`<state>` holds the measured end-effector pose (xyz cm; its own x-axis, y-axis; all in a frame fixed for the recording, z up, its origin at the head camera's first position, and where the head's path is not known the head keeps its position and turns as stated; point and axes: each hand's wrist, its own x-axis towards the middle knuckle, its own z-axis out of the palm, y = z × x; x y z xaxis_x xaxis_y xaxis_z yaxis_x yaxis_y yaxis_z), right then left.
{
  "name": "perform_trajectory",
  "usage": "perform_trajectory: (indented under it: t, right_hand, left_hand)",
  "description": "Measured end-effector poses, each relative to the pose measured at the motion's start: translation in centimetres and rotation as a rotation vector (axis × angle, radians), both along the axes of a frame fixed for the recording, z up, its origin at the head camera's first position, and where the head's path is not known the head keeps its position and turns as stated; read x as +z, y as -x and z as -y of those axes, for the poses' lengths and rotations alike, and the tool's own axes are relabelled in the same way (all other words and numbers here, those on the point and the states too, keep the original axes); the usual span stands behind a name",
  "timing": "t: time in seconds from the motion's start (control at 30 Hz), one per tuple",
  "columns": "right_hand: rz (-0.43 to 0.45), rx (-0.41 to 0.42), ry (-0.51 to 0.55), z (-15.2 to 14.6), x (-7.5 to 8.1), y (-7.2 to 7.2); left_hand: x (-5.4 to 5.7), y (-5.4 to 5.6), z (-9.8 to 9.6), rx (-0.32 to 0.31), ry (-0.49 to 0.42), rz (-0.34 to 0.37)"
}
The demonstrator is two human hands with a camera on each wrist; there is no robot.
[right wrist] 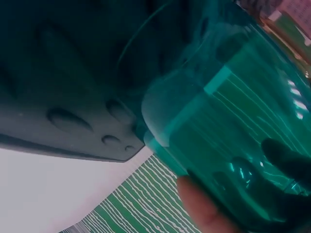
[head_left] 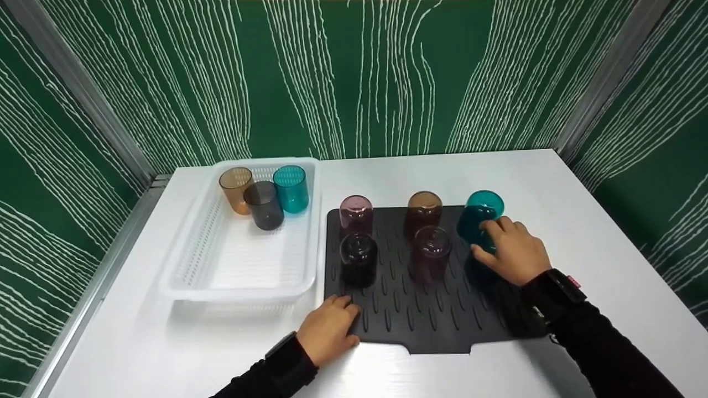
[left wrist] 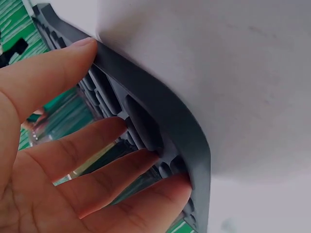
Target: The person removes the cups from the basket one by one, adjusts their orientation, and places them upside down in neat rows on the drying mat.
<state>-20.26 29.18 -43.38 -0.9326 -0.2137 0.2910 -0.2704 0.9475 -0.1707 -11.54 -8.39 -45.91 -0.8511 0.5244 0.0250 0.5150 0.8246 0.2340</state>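
Observation:
On the dark ridged mat several tinted tumblers stand upside down. My right hand is at the mat's right side, its thumb and fingers around a teal tumbler that they partly hide in the head view. Just behind it shows the base of a teal tumbler. Nearby stand a purple tumbler and an amber tumbler. Farther left are a pink tumbler and a black tumbler. My left hand rests on the mat's front left corner, fingers extended and fingertips touching it.
Left of the mat sits a white perforated basket. Upright in its far part are an amber tumbler, a grey tumbler and a teal tumbler. Green white-streaked panels surround the white table.

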Motion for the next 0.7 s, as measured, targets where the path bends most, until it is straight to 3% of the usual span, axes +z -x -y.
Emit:
perform_trajectory:
  t: [0.4, 0.7]
  right_hand:
    - [0.000, -0.003, -0.030, 0.35, -0.63, -0.26]
    - [0.012, -0.005, 0.034, 0.29, -0.49, -0.35]
  left_hand:
    - [-0.01, -0.12, 0.06, -0.008, 0.008, -0.041]
    - [-0.07, -0.16, 0.01, 0.001, 0.013, -0.033]
